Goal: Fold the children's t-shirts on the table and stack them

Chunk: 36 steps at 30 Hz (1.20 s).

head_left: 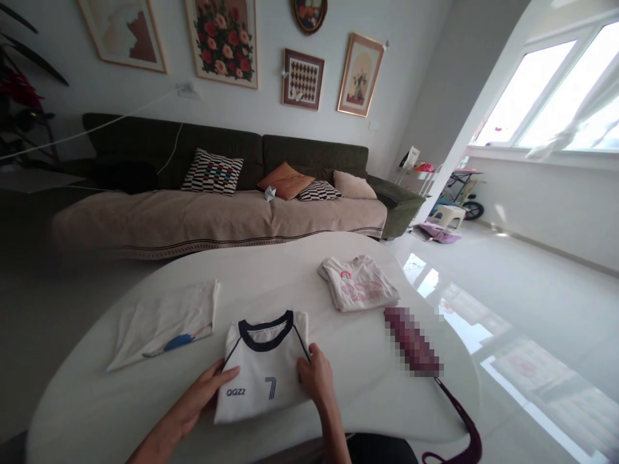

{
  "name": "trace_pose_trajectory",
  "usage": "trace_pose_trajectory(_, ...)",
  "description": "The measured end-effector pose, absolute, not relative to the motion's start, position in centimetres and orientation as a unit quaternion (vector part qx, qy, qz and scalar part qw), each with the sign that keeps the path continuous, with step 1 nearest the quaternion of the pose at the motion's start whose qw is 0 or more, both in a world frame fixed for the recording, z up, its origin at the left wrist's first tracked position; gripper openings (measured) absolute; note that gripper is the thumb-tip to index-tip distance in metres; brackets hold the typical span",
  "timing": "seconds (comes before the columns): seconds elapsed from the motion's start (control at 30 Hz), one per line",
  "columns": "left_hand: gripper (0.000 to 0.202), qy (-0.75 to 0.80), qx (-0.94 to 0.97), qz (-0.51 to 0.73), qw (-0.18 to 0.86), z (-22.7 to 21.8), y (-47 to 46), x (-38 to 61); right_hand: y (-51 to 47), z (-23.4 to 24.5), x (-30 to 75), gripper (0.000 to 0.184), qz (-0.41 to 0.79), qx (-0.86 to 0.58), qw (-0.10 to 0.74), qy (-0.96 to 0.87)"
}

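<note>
A white T-shirt (pixel 256 374) with a dark navy collar, the letters QQZZ and a striped 7 lies folded on the white table near its front edge. My left hand (pixel 213 386) grips its left side, thumb on top and the other fingers hidden beneath the cloth. At the right side, my right hand (pixel 314 374) pinches the shirt's edge with curled fingers. A second white garment (pixel 164 322) with a blue print lies flat to the left. Farther back on the right is a folded white shirt (pixel 360 283) with a red and pink print.
The white table (pixel 362 386) has a rounded edge. On its right lies a dark red item (pixel 413 341), pixelated, with a strap (pixel 459 415) hanging over the edge. Behind the table stands a green sofa (pixel 314 151) with a beige cover and several cushions. Glossy floor stretches right.
</note>
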State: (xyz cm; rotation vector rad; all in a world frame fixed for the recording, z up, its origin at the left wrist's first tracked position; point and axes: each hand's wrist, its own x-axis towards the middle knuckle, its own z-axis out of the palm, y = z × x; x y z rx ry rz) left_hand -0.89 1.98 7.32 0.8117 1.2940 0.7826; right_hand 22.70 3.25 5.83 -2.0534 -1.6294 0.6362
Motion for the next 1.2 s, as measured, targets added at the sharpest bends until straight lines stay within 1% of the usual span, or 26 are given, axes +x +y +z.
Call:
trace_pose_trajectory(0.07,0.066,0.560,0.347,0.358,0.662,8.1,2.3,0.7,3.4,6.6,24.1,0.023,0.231,-0.721,0.249,-0.604)
trace_pose_trajectory(0.17,0.066,0.527,0.388,0.367,0.662,9.6,4.3,4.3,4.5,8.7,27.4,0.028,0.217,-0.708,0.271,-0.616)
trace_pose_trajectory(0.3,0.064,0.439,0.453,0.371,0.682,13.1,9.6,11.0,8.5,12.4,34.6,0.031,0.160,-0.725,0.268,-0.613)
trace_pose_trajectory(0.37,0.062,0.419,0.477,0.382,0.671,14.7,12.8,14.9,11.4,14.3,38.9,0.034,0.123,-0.744,0.265,-0.601)
trace_pose_trajectory(0.43,0.060,0.419,0.495,0.397,0.650,15.4,16.1,19.0,14.4,15.7,43.1,0.037,0.091,-0.765,0.267,-0.578)
trace_pose_trajectory(0.5,0.059,0.430,0.497,0.408,0.633,15.0,18.8,22.7,17.0,16.3,46.6,0.041,0.070,-0.786,0.268,-0.552)
trace_pose_trajectory(0.57,0.059,0.451,0.490,0.411,0.622,13.4,20.7,25.8,18.9,15.4,48.9,0.042,0.061,-0.806,0.260,-0.529)
trace_pose_trajectory(0.63,0.057,0.475,0.482,0.405,0.615,11.1,21.8,27.8,20.2,13.3,50.1,0.041,0.064,-0.819,0.247,-0.514)
trace_pose_trajectory(0.77,0.036,0.498,0.475,0.392,0.611,6.9,22.4,29.1,21.2,8.0,50.2,0.037,0.079,-0.828,0.230,-0.505)
trace_pose_trajectory(0.83,0.029,0.498,0.476,0.390,0.611,5.9,22.7,29.1,21.4,6.4,50.0,0.039,0.072,-0.831,0.233,-0.500)
trace_pose_trajectory(0.93,0.025,0.485,0.483,0.390,0.616,6.2,23.7,29.3,22.0,6.1,50.0,0.042,0.054,-0.831,0.249,-0.495)
trace_pose_trajectory(1.0,0.029,0.468,0.491,0.395,0.619,7.4,24.6,29.5,22.6,6.8,50.1,0.043,0.041,-0.828,0.262,-0.493)
trace_pose_trajectory(1.13,0.066,0.432,0.511,0.426,0.609,10.6,26.4,29.5,24.2,9.0,50.4,0.044,0.014,-0.818,0.287,-0.498)
trace_pose_trajectory(1.2,0.073,0.414,0.528,0.443,0.595,11.8,27.0,29.4,24.8,9.8,50.6,0.044,0.002,-0.812,0.298,-0.502)
